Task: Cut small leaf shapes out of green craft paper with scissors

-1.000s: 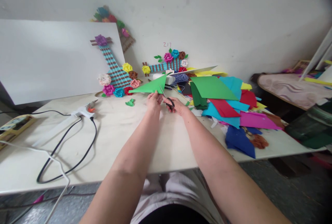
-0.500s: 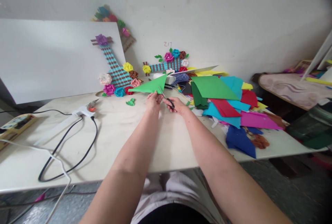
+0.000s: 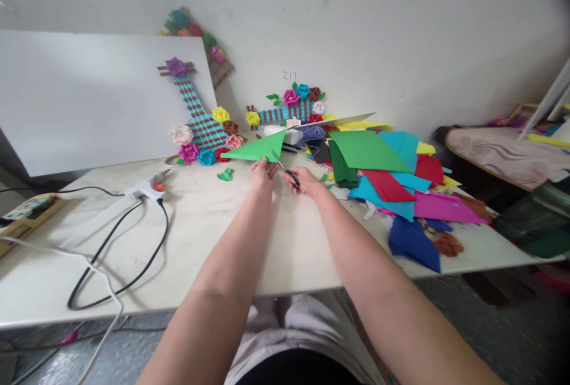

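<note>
My left hand (image 3: 262, 175) pinches the near edge of a bright green paper sheet (image 3: 256, 149), which it holds up off the table. In my right hand (image 3: 305, 181) is a pair of black-handled scissors (image 3: 291, 177), fingers closed round the handles. Its blades point up and left, against the near right edge of the green sheet. Whether the blades are apart is too small to tell. To the left of my hands lie small cut green paper leaves (image 3: 225, 174) on the white table (image 3: 200, 212).
A glue gun (image 3: 149, 188) with a looping black cord lies at left, near a power strip (image 3: 29, 218). Paper-flower guitars (image 3: 202, 123) stand at the back. Coloured paper sheets (image 3: 369, 150) pile up at right, beside a dark green container (image 3: 537, 215).
Hands, scissors and green sheet stay almost in place. The whole view shifts very slightly.
</note>
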The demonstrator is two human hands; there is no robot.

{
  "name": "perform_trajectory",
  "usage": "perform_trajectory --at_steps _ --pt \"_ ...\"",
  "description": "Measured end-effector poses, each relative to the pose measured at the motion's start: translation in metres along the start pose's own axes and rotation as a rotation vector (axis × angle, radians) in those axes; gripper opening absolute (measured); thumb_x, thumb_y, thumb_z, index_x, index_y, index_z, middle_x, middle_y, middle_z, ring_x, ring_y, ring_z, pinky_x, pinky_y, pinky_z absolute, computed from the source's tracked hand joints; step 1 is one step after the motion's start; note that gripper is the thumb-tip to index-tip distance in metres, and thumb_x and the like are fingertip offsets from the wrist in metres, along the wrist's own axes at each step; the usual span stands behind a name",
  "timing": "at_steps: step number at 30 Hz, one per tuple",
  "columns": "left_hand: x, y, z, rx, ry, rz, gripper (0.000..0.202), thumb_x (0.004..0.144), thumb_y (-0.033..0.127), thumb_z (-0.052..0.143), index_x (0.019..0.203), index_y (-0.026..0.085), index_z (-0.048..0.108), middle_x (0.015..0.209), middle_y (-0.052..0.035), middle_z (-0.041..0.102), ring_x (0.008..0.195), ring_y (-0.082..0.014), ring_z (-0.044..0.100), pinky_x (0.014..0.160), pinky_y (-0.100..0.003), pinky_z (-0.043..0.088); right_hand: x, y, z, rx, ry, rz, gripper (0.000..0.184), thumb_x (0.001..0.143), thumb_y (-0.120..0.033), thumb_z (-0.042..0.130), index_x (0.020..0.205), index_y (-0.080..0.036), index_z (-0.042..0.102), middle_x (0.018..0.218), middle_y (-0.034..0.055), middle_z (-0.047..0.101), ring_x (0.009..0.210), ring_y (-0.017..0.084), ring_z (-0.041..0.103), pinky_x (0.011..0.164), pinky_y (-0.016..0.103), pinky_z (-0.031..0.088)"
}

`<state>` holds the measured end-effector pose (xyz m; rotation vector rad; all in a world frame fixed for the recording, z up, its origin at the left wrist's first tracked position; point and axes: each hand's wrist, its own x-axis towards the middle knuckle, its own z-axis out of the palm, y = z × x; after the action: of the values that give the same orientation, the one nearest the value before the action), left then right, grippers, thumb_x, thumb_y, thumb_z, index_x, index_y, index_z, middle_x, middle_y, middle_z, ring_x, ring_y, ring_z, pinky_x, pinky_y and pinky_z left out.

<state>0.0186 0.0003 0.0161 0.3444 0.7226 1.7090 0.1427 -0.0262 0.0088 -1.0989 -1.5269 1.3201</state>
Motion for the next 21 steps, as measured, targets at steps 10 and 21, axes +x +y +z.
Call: perform_trajectory --at_steps 10,21 --pt "0.0019 0.0049 -0.0051 -0.011 0.019 -0.005 0.020 0.074 0.017 0.064 0.072 0.019 0.044 0.058 0.0026 0.055 0.051 -0.0108 0.058 0.063 -0.027 0.051 -0.0008 0.0018 -0.0010 0.019 -0.051 0.058 0.022 0.071 -0.034 0.067 0.076 -0.016 0.055 0.043 -0.0071 0.046 0.032 0.004 0.036 0.031 0.014 0.027" --pt "0.0004 0.0104 -0.0070 0.038 0.019 -0.015 0.016 0.079 0.021 0.059 0.073 0.019 0.045 0.055 0.0027 0.052 0.053 -0.0098 0.058 0.059 -0.023 0.051 -0.0012 0.0019 -0.0010 -0.002 -0.054 0.086 0.020 0.071 -0.032 0.066 0.079 -0.017 0.055 0.044 -0.0074 0.046 0.033 0.004 0.036 0.033 0.014 0.027"
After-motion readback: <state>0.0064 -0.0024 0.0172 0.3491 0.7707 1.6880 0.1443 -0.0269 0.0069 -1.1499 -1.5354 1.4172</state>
